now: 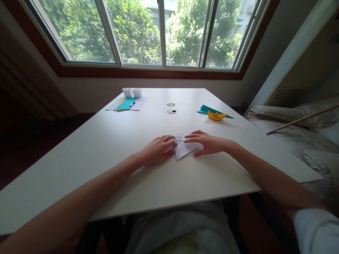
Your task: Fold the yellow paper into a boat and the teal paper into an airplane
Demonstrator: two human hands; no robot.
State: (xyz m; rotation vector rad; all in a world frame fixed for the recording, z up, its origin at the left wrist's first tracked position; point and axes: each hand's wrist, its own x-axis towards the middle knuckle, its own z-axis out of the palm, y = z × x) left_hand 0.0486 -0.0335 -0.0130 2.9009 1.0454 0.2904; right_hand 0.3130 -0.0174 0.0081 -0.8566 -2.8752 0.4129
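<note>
Head view shows a white folded paper (182,147) lying flat near the middle of the white surface (106,141), its pointed end turned toward the person. Both hands rest on it. The left hand (156,150) lies palm down on the paper's left part, fingers stretched toward the centre fold; its grip is flat and open, pressing rather than clasping. The right hand (205,143) lies palm down on the right part, fingers likewise spread and pointing at the fold, pressing the sheet without closing round it. The fingertips of the two hands come near each other above the top of the paper.

Farther back on the right lies a yellow paper boat (216,115), sitting on a teal sheet (206,109). Toward the middle of the far half sit two small round holes (171,108) in the surface. At the far left lies a stack of papers (127,103), with a teal sheet on top, a pen (133,103) across it, and two small white cups (132,92) just behind. Beyond the surface stands a wide window (159,31) with green trees outside. A bed (296,130) with pale bedding lies to the right.
</note>
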